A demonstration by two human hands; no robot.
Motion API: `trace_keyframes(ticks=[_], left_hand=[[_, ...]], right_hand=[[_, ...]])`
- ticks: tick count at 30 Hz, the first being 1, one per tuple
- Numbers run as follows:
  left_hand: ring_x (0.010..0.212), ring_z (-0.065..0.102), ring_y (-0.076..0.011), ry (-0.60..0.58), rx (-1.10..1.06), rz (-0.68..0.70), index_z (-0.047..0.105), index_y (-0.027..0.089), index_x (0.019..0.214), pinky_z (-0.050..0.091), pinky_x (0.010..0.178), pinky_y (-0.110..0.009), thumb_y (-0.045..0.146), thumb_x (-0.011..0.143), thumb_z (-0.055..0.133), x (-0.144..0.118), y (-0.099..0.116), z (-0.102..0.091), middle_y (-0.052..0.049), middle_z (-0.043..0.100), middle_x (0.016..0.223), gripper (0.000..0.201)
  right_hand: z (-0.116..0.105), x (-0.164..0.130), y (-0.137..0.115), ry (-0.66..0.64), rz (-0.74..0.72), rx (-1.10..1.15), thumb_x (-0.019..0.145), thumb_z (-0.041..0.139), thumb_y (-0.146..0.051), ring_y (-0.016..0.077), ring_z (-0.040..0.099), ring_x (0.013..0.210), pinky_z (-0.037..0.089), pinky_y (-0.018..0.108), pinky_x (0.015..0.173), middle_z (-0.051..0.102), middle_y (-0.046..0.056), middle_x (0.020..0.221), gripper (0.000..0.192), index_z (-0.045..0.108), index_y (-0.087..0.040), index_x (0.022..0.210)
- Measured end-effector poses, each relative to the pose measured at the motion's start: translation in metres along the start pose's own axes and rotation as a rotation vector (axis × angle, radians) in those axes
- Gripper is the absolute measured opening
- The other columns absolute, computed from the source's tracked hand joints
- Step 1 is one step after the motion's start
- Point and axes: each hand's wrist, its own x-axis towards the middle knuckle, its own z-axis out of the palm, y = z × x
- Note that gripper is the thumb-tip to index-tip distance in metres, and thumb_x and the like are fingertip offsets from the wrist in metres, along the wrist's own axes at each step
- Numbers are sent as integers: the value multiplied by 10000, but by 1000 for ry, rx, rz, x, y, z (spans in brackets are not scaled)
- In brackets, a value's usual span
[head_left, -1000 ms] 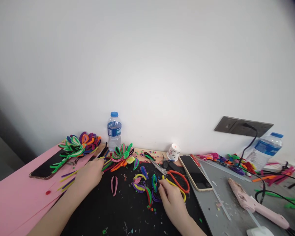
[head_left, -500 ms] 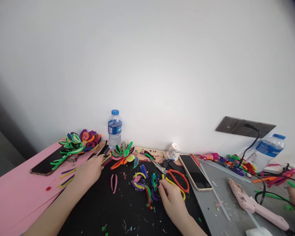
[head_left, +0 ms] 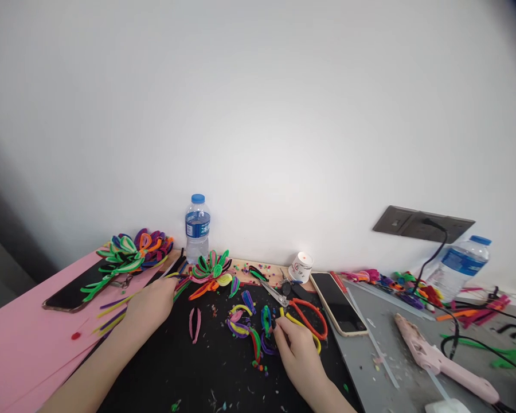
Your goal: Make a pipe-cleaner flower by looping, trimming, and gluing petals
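Observation:
My left hand (head_left: 148, 303) lies knuckles-up on the black mat (head_left: 206, 367). Its fingertips touch the stems of a green, pink and orange pipe-cleaner flower (head_left: 210, 269); its curled fingers hide any grip. My right hand (head_left: 296, 347) sits lower right of a cluster of folded pipe-cleaner loops (head_left: 245, 327), and its thumb and forefinger pinch the nearest blue-purple loop (head_left: 267, 322). A pink folded loop (head_left: 193, 324) lies between the two hands. Orange-handled scissors (head_left: 303, 312) rest just beyond my right hand.
A second pipe-cleaner flower (head_left: 129, 255) lies on a dark phone (head_left: 69, 295) on pink paper (head_left: 21, 350). At the wall stand a water bottle (head_left: 196, 226) and a small white cup (head_left: 301, 267). Right: another phone (head_left: 337, 301), pink glue gun (head_left: 438, 358), cables, a bottle (head_left: 458, 264).
Both my hands stay almost where they were. Another person's hand, seen at the far right edge half a second ago, has left the view. The camera has shifted slightly.

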Motion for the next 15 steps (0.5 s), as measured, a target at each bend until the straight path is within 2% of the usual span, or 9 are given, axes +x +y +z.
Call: trace_keyframes(ticks=[4, 9, 12, 15], left_hand=[[820, 600, -293, 41, 68, -20, 529, 149, 937, 385, 594, -288, 157, 836, 242, -2, 1, -2, -120, 634, 884, 304], [797, 596, -312, 84, 65, -57, 487, 99, 957, 404, 607, -325, 104, 820, 201, -4, 4, -8, -151, 611, 885, 317], [845, 575, -299, 143, -62, -75, 461, 73, 993, 407, 654, -317, 115, 818, 214, 1, 6, -13, -160, 585, 926, 306], [793, 558, -227, 258, -358, -15, 439, 123, 1041, 404, 627, -272, 261, 864, 230, 4, 15, -19, -105, 565, 918, 307]], right_hand=[[0, -1, 0, -8, 6, -3, 871, 336, -218, 111, 464, 509, 255, 210, 482, 479, -19, 550, 267, 401, -189, 614], [0, -1, 1, -12, 9, 9, 875, 334, -227, 110, 455, 513, 254, 210, 486, 470, -22, 555, 270, 390, -189, 613], [1, -1, 1, 1, 6, 26, 873, 337, -224, 108, 444, 514, 255, 210, 491, 459, -24, 555, 269, 387, -188, 611], [0, -2, 0, 28, 1, 63, 869, 343, -225, 103, 416, 501, 252, 212, 489, 423, -34, 543, 268, 381, -187, 606]])
